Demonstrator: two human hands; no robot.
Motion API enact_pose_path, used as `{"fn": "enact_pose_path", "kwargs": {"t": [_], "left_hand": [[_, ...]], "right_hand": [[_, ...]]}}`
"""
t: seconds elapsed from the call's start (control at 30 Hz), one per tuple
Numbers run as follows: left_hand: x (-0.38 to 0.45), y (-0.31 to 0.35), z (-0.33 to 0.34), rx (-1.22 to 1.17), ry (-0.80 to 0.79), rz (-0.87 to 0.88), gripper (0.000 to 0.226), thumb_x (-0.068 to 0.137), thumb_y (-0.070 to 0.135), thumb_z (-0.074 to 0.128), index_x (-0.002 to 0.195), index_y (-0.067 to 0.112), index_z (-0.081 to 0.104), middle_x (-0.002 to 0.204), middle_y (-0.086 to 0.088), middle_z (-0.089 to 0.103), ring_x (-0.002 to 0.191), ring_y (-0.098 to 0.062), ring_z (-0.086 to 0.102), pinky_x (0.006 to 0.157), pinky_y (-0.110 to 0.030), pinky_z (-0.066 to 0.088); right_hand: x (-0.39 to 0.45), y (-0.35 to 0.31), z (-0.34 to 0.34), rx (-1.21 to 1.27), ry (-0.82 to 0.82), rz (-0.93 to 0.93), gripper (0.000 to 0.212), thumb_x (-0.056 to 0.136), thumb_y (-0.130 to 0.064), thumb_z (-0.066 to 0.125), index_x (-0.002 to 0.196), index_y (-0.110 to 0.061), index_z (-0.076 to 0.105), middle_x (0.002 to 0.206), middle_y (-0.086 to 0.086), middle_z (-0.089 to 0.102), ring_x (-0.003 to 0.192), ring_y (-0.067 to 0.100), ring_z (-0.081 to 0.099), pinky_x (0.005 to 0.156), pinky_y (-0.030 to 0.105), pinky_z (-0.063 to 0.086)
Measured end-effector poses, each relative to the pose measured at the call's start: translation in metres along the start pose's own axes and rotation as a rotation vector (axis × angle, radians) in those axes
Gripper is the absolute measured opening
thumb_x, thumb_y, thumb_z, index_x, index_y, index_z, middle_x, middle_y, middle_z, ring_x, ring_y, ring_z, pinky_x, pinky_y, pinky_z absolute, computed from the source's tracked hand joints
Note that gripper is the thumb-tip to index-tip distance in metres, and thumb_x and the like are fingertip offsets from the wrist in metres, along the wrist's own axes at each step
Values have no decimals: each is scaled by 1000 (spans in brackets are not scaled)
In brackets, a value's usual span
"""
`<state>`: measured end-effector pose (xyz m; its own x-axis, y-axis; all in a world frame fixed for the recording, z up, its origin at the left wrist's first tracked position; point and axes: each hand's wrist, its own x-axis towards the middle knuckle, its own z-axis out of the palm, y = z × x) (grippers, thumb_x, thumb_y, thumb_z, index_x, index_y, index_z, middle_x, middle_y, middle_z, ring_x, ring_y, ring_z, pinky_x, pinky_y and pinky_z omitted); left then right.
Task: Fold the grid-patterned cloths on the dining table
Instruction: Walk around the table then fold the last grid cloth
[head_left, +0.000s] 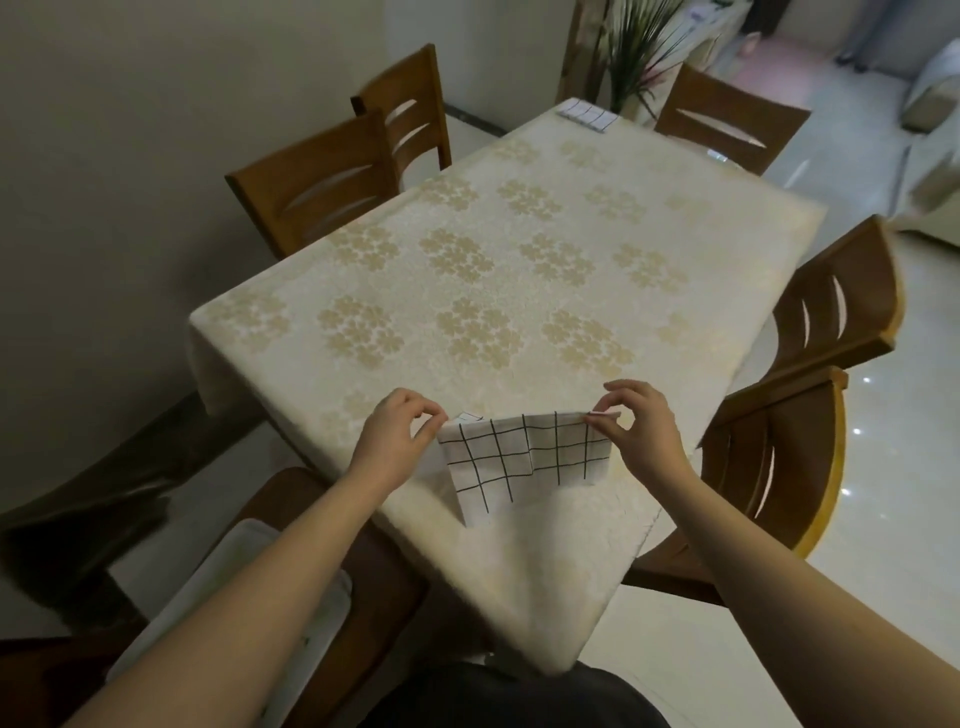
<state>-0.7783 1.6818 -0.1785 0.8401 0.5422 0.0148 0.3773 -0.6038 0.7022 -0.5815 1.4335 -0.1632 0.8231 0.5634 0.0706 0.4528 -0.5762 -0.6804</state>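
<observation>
A white cloth with a black grid hangs doubled over near the table's near corner, its lower edge resting on the tablecloth. My left hand pinches its upper left corner and my right hand pinches its upper right corner, holding the top edge stretched between them. A second grid-patterned cloth lies folded flat at the far end of the dining table.
The table wears a cream cloth with gold flower clusters. Wooden chairs stand on the left, at the far end and on the right. A potted plant rises behind the far end. A cushioned chair is below my left arm.
</observation>
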Motion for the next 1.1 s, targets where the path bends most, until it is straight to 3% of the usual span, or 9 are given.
{"fn": "enact_pose_path", "kwargs": {"t": [0.13,0.2,0.37,0.53,0.63,0.77,0.9,1.0,1.1], "left_hand": [[-5,1,11,92,-224,51,49,84,45,69,129,27,56,135,8,50,125,-11,46,107,-33,38],[-6,2,20,117,-214,62,44,83,39,72,123,25,61,133,7,55,122,-13,50,104,-30,40],[0,11,14,-44,-136,-38,3,90,29,64,91,28,67,89,8,69,86,-12,63,70,-26,48],[18,20,-14,-496,-213,-146,7,88,30,70,89,23,70,80,-7,74,77,-17,69,69,-27,51],[32,22,-12,-659,-253,-243,11,91,24,66,94,13,69,82,-7,76,79,-22,71,70,-31,54],[51,20,14,-519,-267,-316,12,93,30,63,96,19,68,80,1,67,73,-15,61,66,-28,48],[72,17,52,-387,-238,-395,18,96,32,56,107,20,65,107,-5,65,95,-20,58,77,-28,43],[82,19,76,-342,-267,-453,32,98,34,52,127,21,56,125,-8,58,105,-21,53,84,-31,42],[86,15,91,-298,-290,-514,42,98,35,53,136,19,47,132,-10,54,109,-22,52,86,-32,41]], "right_hand": [[-17,-17,-5,187,-73,87,10,84,-22,73,86,-17,65,107,-12,69,96,-5,61,78,4,40],[-23,-23,-6,232,-89,93,9,84,-19,72,86,-13,65,98,-8,72,86,-8,63,71,2,43],[-29,-34,-17,259,-73,114,14,82,-24,74,87,-14,66,81,-1,71,75,10,67,68,26,55],[-31,-30,-30,422,3,197,18,80,-31,77,88,-16,69,80,19,69,67,26,62,63,38,50],[-31,-20,-25,563,-1,319,19,80,-26,78,90,-12,70,85,18,71,76,27,64,70,40,50],[-28,5,-8,583,-72,449,18,83,-22,75,95,-9,69,89,19,72,81,32,68,79,49,55],[-23,43,12,572,-132,565,19,89,-12,67,107,-8,64,102,15,70,98,32,67,76,33,58],[-16,66,23,439,-187,536,35,90,-18,66,124,-17,57,118,-3,62,112,18,58,88,29,47],[-10,78,27,300,-251,493,40,92,-25,62,131,-23,53,127,-9,55,119,10,48,88,27,40]]}}
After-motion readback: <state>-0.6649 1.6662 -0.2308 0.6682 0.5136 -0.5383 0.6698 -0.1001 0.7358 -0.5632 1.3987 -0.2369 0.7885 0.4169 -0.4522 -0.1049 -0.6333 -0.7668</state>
